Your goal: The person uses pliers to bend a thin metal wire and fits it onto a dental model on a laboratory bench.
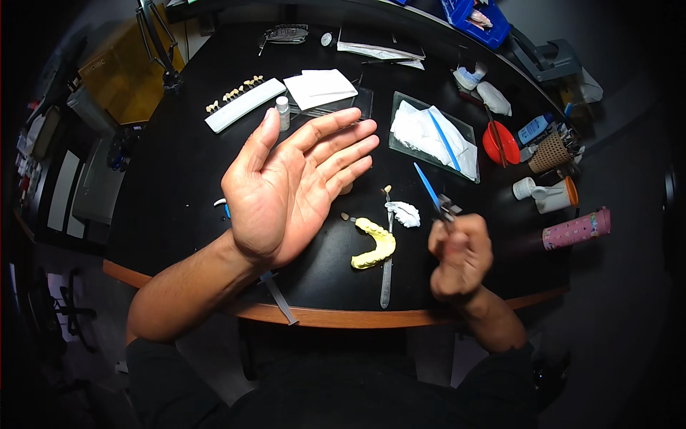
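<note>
My left hand (289, 189) is raised over the black table, palm up, fingers stretched out and nothing on it. My right hand (461, 257) is closed in a fist at the right, slightly blurred. Out of its top stick a thin pointed blue stick (427, 184) and a dark metallic piece (448, 207) whose kind I cannot make out. Between the hands lies a yellow horseshoe-shaped dental cast (374, 248). Next to it are a metal spatula (386, 282), a crumpled white tissue (404, 214) and small tooth-shaped tabs (346, 217). A syringe (279, 297) lies at the front edge.
Behind my left hand stand a small bottle (283, 114), a tooth shade guide (245, 106) and white paper (321, 89). A glass slab (468, 136) bears tissue and another blue stick. A red bowl (509, 141), white tubs (524, 188) and a pink bottle (577, 229) are at the right.
</note>
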`<state>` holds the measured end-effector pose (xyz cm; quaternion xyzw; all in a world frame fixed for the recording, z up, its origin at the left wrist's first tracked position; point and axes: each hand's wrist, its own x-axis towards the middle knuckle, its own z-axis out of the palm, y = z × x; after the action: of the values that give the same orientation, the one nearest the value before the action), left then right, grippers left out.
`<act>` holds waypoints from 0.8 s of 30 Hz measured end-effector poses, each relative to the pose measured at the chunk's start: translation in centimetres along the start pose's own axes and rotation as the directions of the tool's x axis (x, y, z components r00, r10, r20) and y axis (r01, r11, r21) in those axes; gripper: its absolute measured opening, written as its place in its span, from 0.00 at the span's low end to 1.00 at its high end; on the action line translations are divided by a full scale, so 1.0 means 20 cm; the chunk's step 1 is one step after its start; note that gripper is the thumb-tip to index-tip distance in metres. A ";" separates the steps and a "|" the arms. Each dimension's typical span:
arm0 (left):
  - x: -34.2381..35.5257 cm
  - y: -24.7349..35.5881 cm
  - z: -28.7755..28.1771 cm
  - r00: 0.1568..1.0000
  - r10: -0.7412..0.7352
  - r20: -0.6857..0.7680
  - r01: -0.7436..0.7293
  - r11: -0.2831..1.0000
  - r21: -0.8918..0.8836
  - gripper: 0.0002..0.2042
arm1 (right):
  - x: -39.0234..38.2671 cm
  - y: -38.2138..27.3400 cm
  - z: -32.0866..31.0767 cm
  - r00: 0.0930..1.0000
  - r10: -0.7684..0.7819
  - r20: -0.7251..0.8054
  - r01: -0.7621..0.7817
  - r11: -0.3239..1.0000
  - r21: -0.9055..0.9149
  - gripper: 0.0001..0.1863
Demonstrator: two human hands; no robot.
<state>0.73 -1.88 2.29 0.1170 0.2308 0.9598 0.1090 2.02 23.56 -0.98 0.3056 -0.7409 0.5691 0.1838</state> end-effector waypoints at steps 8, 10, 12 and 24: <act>0.00 -0.01 0.01 1.000 -0.012 0.014 0.012 1.000 -0.010 0.42 | 0.00 0.04 0.00 0.989 -0.113 -0.096 0.122 0.988 0.095 0.15; -0.01 0.00 0.01 0.999 -0.029 0.020 0.030 0.999 -0.024 0.42 | 0.03 0.05 0.00 0.997 -0.080 -0.007 0.079 0.995 -0.068 0.15; -0.01 -0.01 0.01 0.999 -0.049 0.014 0.049 0.997 -0.056 0.42 | 0.10 0.04 0.02 0.974 0.193 0.117 -0.151 0.942 -0.298 0.13; -0.01 -0.01 -0.03 0.991 -0.120 0.055 0.111 0.984 0.139 0.43 | 0.10 0.05 -0.02 0.987 0.146 0.069 -0.125 0.959 -0.254 0.15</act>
<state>0.81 -1.93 1.59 0.1408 0.2985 0.9297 0.1635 -0.05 23.61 -0.34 0.2531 -0.8329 0.4691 0.1489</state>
